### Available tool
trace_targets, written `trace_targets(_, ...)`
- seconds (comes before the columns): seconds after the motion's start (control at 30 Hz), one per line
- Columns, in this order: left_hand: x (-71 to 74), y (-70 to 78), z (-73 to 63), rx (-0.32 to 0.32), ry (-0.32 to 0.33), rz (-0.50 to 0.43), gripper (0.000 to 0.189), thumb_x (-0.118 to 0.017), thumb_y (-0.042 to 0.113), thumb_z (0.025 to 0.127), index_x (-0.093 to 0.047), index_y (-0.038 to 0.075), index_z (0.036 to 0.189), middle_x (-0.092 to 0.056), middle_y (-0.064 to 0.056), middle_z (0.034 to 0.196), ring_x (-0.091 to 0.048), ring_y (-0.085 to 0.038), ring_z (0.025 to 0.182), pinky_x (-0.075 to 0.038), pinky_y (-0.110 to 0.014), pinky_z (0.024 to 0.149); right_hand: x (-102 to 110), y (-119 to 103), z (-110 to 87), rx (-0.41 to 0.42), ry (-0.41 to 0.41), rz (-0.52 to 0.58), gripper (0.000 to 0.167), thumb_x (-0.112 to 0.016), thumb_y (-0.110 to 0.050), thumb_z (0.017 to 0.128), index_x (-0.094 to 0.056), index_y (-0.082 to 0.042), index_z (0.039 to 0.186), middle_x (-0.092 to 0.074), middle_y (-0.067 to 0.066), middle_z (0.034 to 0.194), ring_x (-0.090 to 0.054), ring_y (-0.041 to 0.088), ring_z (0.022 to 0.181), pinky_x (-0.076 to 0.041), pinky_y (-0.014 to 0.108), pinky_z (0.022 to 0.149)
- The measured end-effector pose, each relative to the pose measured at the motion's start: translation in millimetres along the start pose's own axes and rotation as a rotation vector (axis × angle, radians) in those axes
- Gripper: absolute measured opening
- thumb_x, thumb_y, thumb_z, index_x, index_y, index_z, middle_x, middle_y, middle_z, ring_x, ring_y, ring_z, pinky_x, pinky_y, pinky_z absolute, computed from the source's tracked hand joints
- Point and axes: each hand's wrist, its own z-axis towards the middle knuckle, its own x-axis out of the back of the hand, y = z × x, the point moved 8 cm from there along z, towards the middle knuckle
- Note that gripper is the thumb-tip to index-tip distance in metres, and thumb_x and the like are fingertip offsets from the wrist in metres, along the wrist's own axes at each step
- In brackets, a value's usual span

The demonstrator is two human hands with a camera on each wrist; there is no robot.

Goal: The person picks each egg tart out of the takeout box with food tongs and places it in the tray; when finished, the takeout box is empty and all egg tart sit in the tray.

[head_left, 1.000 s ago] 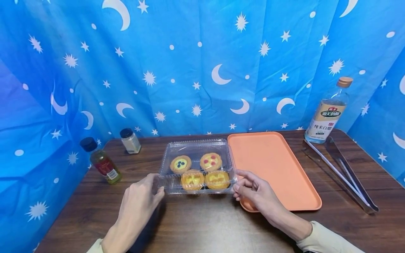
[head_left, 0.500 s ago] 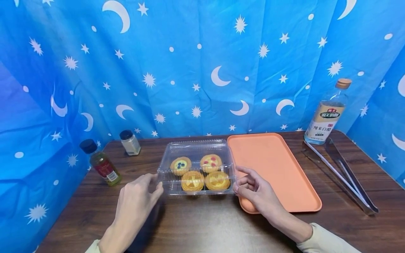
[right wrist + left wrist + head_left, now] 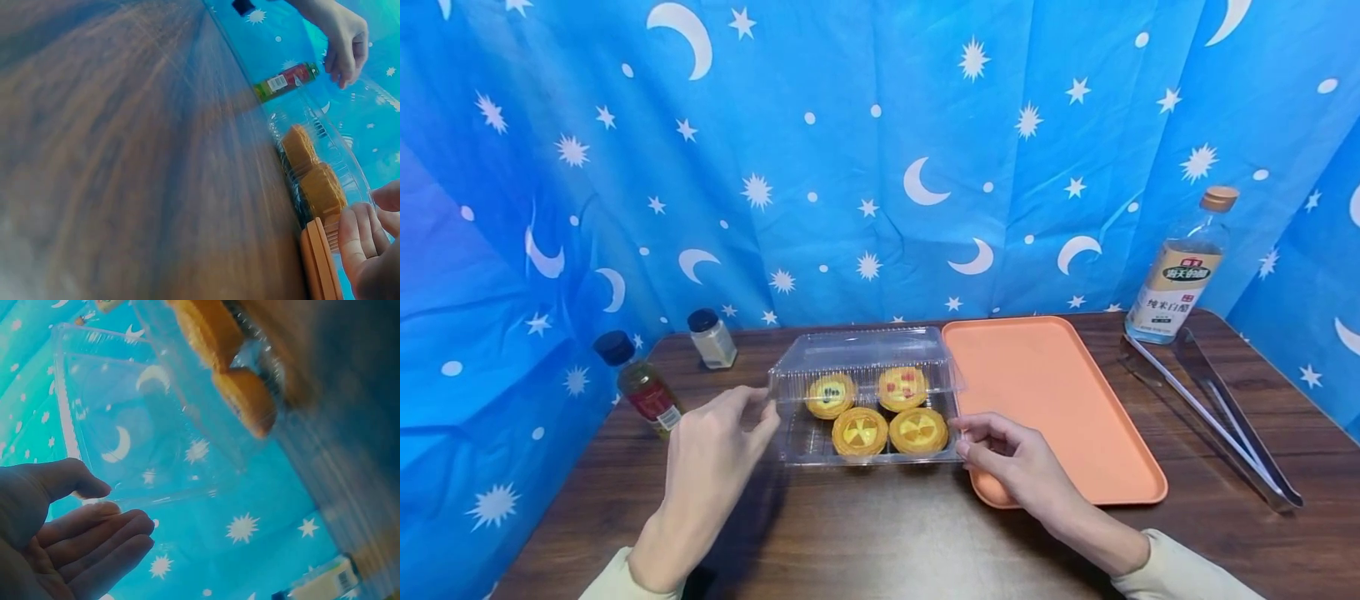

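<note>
- On the worktop [image 3: 880, 533], the clear box [image 3: 801, 442] holds four tarts [image 3: 860, 432], its lid [image 3: 865, 350] tilted up.
- My left grip [image 3: 715, 446] pinches the lid's corner, apparently propping it.
- My right grip [image 3: 1026, 458] pinches the box's right edge, I judge to steady it.
- Orange tray [image 3: 1060, 417] just beside, partly beneath my right wrist.
- Tongs [image 3: 1265, 462] and vinegar bottle [image 3: 1180, 271] stay clear, far right.
- Red-labelled bottle [image 3: 651, 387] sits near my left.

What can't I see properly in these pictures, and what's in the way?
Head view: part of the red-labelled bottle, behind the left hand.
Head view: part of the orange tray, behind the right hand.
Head view: the clear bottle, its smallest print too tiny to read.
Left wrist view: part of the small jar, cut off by the picture's bottom edge.
</note>
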Motion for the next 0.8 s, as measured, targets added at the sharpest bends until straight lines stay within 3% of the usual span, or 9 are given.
trace_targets(0.4,12.1,-3.6,34.4,-0.009,0.010,-0.007,0.015,-0.085,0.000,0.083,-0.078,-0.005,0.096,-0.077,-0.018,0.082,-0.064,-0.027,0.051,-0.047,-0.032,0.041,2.3,-5.4,-4.8,0.018,-0.010,-0.097,0.024,-0.077,-0.016,0.100,-0.076,-0.007,0.122,-0.070,0.007,0.099,-0.066,0.020,0.090,-0.055,0.027,0.079)
trace_targets(0.8,9.1,-11.7,71.6,0.013,-0.057,0.019,0.015,-0.081,0.005,0.092,-0.079,-0.006,0.102,-0.076,-0.021,0.083,-0.065,-0.032,0.054,-0.050,-0.039,0.045,1.9,-5.2,-14.2,0.000,-0.058,-0.068,0.027,-0.075,-0.015,0.101,-0.073,-0.004,0.125,-0.069,0.010,0.099,-0.067,0.020,0.086,-0.057,0.026,0.077)
